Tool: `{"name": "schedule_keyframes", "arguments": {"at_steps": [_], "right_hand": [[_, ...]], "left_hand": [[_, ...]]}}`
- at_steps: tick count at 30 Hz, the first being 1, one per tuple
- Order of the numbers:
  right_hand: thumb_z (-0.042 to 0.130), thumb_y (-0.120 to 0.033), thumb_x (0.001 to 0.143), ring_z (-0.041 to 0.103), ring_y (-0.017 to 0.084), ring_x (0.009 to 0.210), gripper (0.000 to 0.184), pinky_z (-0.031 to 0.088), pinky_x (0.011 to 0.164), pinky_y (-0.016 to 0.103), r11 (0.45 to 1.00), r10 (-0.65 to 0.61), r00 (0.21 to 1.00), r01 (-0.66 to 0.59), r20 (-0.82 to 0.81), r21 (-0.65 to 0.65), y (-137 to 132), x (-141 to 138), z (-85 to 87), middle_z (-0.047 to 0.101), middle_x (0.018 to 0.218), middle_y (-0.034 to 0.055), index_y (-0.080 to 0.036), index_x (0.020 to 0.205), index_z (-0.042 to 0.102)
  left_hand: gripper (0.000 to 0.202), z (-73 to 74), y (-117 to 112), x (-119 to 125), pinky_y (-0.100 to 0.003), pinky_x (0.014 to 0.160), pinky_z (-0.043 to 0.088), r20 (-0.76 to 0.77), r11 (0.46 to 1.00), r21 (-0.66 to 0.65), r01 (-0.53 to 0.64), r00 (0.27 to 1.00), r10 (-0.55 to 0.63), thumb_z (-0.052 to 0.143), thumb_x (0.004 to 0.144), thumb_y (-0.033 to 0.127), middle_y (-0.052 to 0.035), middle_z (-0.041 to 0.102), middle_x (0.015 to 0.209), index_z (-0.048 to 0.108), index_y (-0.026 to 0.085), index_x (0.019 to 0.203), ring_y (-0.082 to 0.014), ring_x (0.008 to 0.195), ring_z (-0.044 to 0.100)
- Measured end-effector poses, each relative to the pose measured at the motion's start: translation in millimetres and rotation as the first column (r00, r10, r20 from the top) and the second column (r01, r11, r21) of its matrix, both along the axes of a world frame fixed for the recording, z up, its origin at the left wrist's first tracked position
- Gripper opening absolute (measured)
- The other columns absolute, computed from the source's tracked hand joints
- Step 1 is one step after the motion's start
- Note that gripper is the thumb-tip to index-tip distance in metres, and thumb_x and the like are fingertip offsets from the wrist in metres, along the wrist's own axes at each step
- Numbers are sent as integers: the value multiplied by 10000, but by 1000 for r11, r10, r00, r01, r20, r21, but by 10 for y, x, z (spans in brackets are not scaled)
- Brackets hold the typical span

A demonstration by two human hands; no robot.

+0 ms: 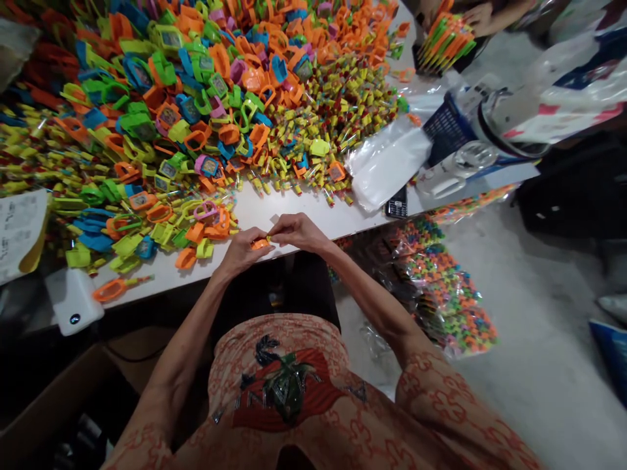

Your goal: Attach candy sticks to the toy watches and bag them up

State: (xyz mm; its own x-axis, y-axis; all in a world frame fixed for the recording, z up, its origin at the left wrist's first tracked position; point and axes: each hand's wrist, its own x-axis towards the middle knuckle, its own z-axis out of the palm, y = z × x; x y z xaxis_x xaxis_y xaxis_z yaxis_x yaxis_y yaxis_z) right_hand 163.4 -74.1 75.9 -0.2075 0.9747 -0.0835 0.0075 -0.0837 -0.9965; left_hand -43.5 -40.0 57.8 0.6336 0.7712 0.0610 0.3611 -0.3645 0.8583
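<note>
A small orange piece (pixel 260 244) is held at the near edge of the white table (pixel 304 219), between the two hands. It is pinched by the fingers of the left hand (pixel 243 251), which are curled around it from below and from the left. The right hand (pixel 298 232) is brought in from the other side, its fingertips pressed together on the right end of the piece; something tiny and yellow seems to be gripped there, though it is too small to tell. Both forearms are stretched out from a patterned orange shirt (pixel 294 385).

Just beyond the hands, the table is covered by a big heap of toy watches (pixel 166 124) in orange, green, blue and yellow. To the right of that heap, a mound of small yellow tubes (pixel 343 104) is spread out. A loose orange watch (pixel 115 288) is laid near the table's front edge on the left, just beside a white box (pixel 73 301). A printed sheet (pixel 19 232) is seen at the far left.

Clear plastic bags (pixel 386 163) are laid on the right part of the table, with a dark phone (pixel 396 203) touching their near edge. Packed bags of coloured toys (pixel 445 294) are piled on the floor to the right. At the top right, a bundle of orange and green pieces (pixel 445 42) is held by another person's hand (pixel 477 18)
</note>
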Motion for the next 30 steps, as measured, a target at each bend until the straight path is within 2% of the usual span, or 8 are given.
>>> {"name": "schedule_keyframes", "arguments": {"at_steps": [7,9,11,14,17,21,26,30], "right_hand": [[845,-487,697,610,116,536,404,518,576,247,932,319,947,-320,-34,-170,176,30,-72,686,615,22,-107,811,768],[775,-563,767,640,142,579,467,526,605,270,961,214,976,-202,43,-190,343,-1,-156,713,687,56,-104,850,754],[690,-545,861,689,186,713,450,536,678,296,995,-17,961,43,276,-91,579,-60,-241,745,840,104,-103,924,743],[596,-403,953,682,283,1042,362,528,855,367,964,-262,669,219,695,153,979,-194,-319,719,1165,182,-104,1127,705],[536,-297,978,639,328,1159,394,514,912,416,974,-210,375,156,903,162,1269,-349,-339,616,1379,233,-105,1318,594],[434,-158,984,668,303,1108,388,516,867,380,992,-118,214,76,970,104,1358,-439,-343,620,1336,251,-79,1351,532],[375,-156,1002,656,312,1141,381,511,889,388,996,-80,182,48,980,73,1241,-339,-351,646,1309,241,-85,1328,560],[407,-237,1007,656,320,1131,320,510,888,397,989,-122,308,119,943,89,1150,-225,-368,693,1244,205,-125,1219,620]], "left_hand": [[263,108,83,-195,-287,665,429,-192,990,10,142,972,-138,662,873,442,-13,649,723,681,195,787,-174,698,591],[192,180,185,-298,-320,731,458,-346,985,153,76,938,-19,670,873,382,-52,698,835,705,196,841,-220,814,639],[197,257,342,-385,-379,867,480,-420,932,361,-36,886,197,671,876,356,-107,722,1042,731,196,974,-287,1022,649],[337,335,699,-432,-447,1026,447,-397,828,536,-167,816,421,626,917,376,-138,678,1250,712,196,1188,-330,1196,595],[335,338,1156,-374,-445,1029,446,-466,828,520,-210,743,481,490,969,254,-131,684,1240,729,194,1194,-314,1163,608],[459,274,1655,-264,-456,1017,430,-648,877,477,-55,653,393,421,904,58,-148,656,1297,748,203,1192,-332,1223,565],[442,165,1875,-209,-520,1008,393,-717,774,566,283,632,294,382,951,99,-209,610,1279,732,177,1210,-374,1248,507],[371,114,1938,-241,-526,1011,389,-710,720,602,346,644,284,417,923,92,-211,629,1233,736,157,1100,-364,1210,535]]}}
